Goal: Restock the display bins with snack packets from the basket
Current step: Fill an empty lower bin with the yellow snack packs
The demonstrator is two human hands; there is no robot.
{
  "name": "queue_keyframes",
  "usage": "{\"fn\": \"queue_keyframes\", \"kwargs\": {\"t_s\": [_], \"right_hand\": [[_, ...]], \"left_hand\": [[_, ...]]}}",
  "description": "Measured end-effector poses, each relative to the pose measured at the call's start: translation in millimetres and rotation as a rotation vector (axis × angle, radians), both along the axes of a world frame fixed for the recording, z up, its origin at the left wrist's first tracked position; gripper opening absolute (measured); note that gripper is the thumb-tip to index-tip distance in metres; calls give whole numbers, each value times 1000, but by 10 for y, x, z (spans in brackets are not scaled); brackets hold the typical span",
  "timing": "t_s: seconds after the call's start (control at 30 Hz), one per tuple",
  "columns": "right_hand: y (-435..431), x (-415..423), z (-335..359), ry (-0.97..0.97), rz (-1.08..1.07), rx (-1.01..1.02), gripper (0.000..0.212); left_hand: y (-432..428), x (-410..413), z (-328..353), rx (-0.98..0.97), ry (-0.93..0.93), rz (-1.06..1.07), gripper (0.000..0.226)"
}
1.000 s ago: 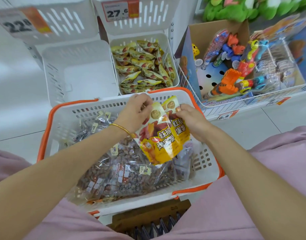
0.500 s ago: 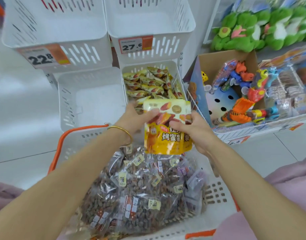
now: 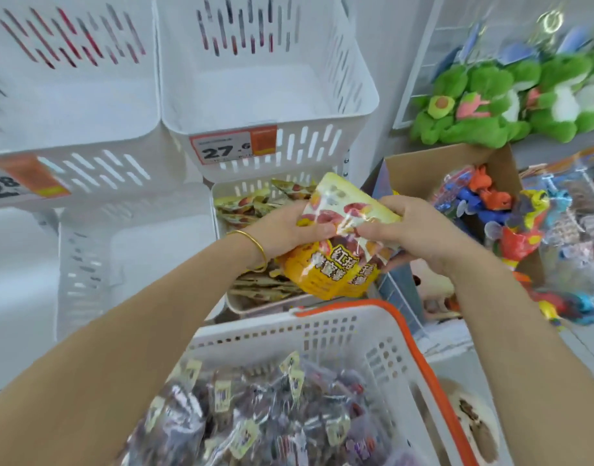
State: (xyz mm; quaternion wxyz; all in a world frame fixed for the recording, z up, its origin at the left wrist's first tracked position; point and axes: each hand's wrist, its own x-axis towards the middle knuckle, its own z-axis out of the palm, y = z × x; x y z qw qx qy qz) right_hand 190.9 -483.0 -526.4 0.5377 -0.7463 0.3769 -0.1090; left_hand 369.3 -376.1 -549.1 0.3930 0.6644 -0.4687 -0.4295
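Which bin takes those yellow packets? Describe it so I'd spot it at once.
Find the stack of white slotted bins left of the cardboard toy box. Under the upper bin tagged 27.6 sits the lower right bin. It alone shows yellow packets inside; the bin beside it shows none.

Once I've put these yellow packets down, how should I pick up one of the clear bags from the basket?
Come from straight above and pinch a clear bag by its upturned top edge beside the yellow label. Those edges stick up from the pile, and the basket walls would likely block a sideways reach.
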Motion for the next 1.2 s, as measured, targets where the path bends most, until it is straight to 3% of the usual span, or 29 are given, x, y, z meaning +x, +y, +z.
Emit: {"fn": "queue_keyframes", "kwargs": {"t_s": [0.07,0.13,0.27,0.33,0.47,0.57,0.67,0.8,0.9,1.0,1.1,1.2], "right_hand": [[-31,19,-196,-73,-203,-124,13],[-36,29,-349,-51,-346,-278,19],[-79,101,-515,96,-428,-535,26],[-114,143,-566,99,-415,-602,27],[-154,188,-594,-47,-331,-605,20],[-186,197,-639,-182,-229,-558,32],[-257,240,-770,-234,-159,-563,31],[-345,368,-867,-277,-124,-544,34],[-391,476,-861,-303,-127,-546,26],[-456,562,-873,-228,-198,-557,14],[-491,580,-943,-67,-269,-521,14],[-454,502,-913,39,-207,-477,11]], "left_hand": [[-266,128,-147,-73,-139,150,23],[-506,285,-347,-132,-447,264,22],[-874,517,-717,-117,-1055,116,48],[-1012,534,-815,-61,-1251,29,53],[-1125,601,-901,46,-1232,18,43],[-1077,678,-949,-12,-1223,30,36],[-1057,800,-999,-61,-1147,-24,30],[-1043,912,-1092,-145,-1037,-159,40],[-1002,893,-1074,-169,-1028,-167,32],[-979,896,-1071,-141,-1017,-173,32],[-973,882,-1071,-116,-1010,-104,36],[-970,892,-1070,-135,-993,-64,37]]}}
